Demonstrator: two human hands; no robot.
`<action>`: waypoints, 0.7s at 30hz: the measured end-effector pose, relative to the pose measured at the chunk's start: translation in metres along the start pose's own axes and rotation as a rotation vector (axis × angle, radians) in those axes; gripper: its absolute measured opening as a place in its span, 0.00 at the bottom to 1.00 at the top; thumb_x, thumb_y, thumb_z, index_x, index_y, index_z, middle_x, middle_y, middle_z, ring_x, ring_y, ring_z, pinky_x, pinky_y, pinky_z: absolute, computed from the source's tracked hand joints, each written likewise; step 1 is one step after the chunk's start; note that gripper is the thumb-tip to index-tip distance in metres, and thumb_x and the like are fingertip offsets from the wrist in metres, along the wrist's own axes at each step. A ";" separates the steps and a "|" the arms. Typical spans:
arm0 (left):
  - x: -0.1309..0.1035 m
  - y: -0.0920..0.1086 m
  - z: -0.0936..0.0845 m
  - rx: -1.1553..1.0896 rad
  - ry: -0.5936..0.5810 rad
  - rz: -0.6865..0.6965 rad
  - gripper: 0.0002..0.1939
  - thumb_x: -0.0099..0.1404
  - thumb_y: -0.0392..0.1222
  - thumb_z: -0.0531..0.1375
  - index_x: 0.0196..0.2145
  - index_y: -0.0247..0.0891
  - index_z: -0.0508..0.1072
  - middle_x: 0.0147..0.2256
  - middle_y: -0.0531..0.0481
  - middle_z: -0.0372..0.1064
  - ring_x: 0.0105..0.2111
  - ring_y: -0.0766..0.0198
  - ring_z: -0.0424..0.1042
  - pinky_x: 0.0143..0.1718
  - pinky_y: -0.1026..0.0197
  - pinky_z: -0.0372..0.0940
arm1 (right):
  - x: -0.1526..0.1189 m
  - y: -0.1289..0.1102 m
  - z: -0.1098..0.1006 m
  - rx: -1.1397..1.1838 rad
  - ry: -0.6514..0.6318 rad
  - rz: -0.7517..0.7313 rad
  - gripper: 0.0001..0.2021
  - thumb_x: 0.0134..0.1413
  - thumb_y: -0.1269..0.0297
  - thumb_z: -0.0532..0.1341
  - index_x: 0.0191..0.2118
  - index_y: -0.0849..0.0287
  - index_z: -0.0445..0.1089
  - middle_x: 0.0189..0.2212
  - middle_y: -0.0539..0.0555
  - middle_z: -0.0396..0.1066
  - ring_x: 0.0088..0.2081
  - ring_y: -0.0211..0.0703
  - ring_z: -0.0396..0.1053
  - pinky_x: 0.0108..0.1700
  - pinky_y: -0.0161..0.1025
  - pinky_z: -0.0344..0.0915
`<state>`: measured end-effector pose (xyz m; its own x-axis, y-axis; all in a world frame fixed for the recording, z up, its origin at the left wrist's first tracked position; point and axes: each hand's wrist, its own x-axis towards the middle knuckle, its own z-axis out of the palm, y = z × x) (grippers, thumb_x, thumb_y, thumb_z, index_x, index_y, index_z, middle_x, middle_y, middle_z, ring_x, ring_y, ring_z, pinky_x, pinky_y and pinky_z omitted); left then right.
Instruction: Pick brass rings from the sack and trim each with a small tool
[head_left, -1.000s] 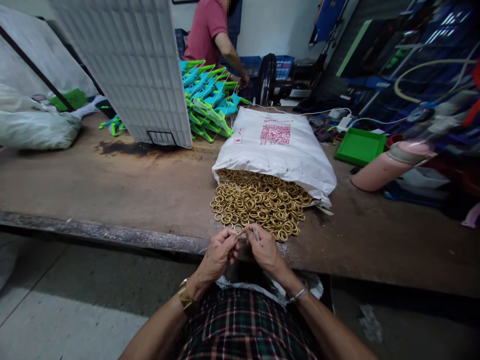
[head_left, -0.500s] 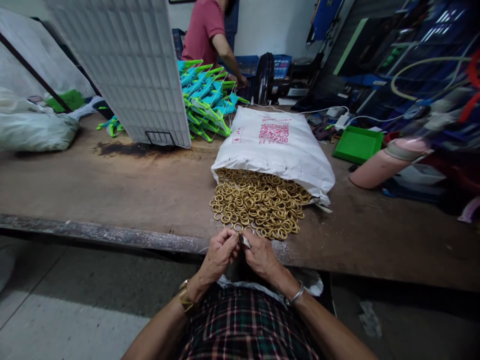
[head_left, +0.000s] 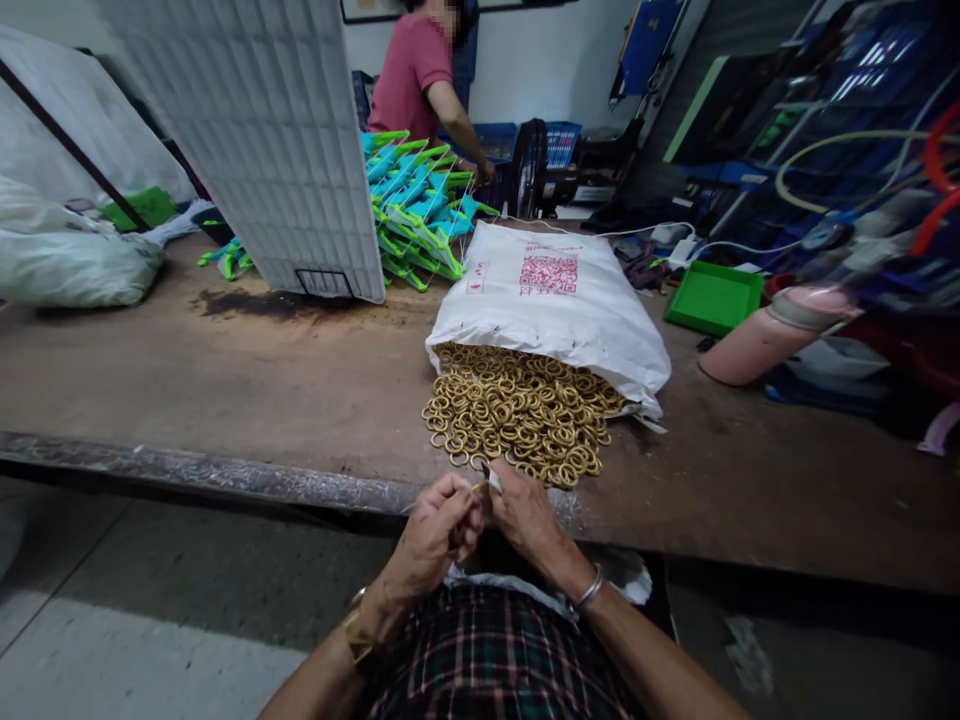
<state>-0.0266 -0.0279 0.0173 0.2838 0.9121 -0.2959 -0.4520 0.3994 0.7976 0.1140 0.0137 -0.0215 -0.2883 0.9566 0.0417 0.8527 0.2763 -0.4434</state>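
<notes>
Brass-coloured rings [head_left: 525, 415] spill in a heap from the mouth of a white sack [head_left: 555, 290] with red print. At the table's front edge, my left hand [head_left: 444, 515] pinches a ring [head_left: 478, 487], seen edge-on between thumb and fingertips. My right hand [head_left: 529, 510], close beside it, is closed on a small blade-like tool [head_left: 491, 477] with a dark tip and a pale body. The tool's tip is near the ring; whether they touch cannot be made out. Both hands are just in front of the heap.
A white ribbed panel [head_left: 262, 150] stands on the table [head_left: 225, 400] at the left, with green and blue plastic pieces [head_left: 420, 200] behind it. On the right are a green tray [head_left: 712, 298] and a pink bottle [head_left: 772, 335]. A person [head_left: 412, 75] stands behind the table.
My left hand has drawn slightly down and left, away from my right hand, and the ring in it shows more. The tool's dark tip is now visible. The view has shifted a little.
</notes>
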 end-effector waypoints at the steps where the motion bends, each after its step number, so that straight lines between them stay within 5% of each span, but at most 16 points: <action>1: 0.003 -0.002 -0.003 -0.069 0.030 -0.014 0.15 0.56 0.51 0.57 0.27 0.36 0.60 0.22 0.56 0.60 0.15 0.76 0.55 0.14 0.72 0.46 | 0.001 -0.002 0.001 -0.006 0.015 0.009 0.11 0.49 0.75 0.50 0.38 0.60 0.63 0.26 0.53 0.69 0.27 0.38 0.64 0.28 0.33 0.48; 6: 0.016 -0.014 -0.018 -0.222 0.131 -0.034 0.14 0.56 0.48 0.58 0.29 0.35 0.61 0.28 0.51 0.65 0.17 0.76 0.58 0.14 0.72 0.46 | 0.011 -0.012 0.002 -0.111 -0.002 0.096 0.15 0.51 0.73 0.52 0.46 0.59 0.60 0.34 0.55 0.71 0.33 0.42 0.68 0.30 0.35 0.50; 13: 0.020 -0.020 -0.030 -0.383 0.117 -0.091 0.15 0.54 0.45 0.60 0.37 0.37 0.65 0.25 0.53 0.64 0.16 0.76 0.58 0.14 0.72 0.44 | 0.018 -0.016 0.002 -0.183 -0.046 0.169 0.10 0.53 0.74 0.50 0.39 0.57 0.63 0.34 0.54 0.72 0.36 0.42 0.69 0.31 0.35 0.50; 21: 0.028 -0.015 -0.028 -0.463 0.189 -0.161 0.21 0.39 0.47 0.69 0.25 0.33 0.65 0.24 0.53 0.65 0.15 0.78 0.55 0.14 0.73 0.40 | 0.018 -0.005 0.013 -0.152 -0.001 0.139 0.11 0.49 0.76 0.52 0.38 0.56 0.64 0.34 0.52 0.72 0.36 0.42 0.69 0.32 0.35 0.50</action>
<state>-0.0358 -0.0059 -0.0179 0.2425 0.8192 -0.5198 -0.7539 0.4963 0.4305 0.0986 0.0286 -0.0300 -0.1639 0.9864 -0.0115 0.9402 0.1526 -0.3045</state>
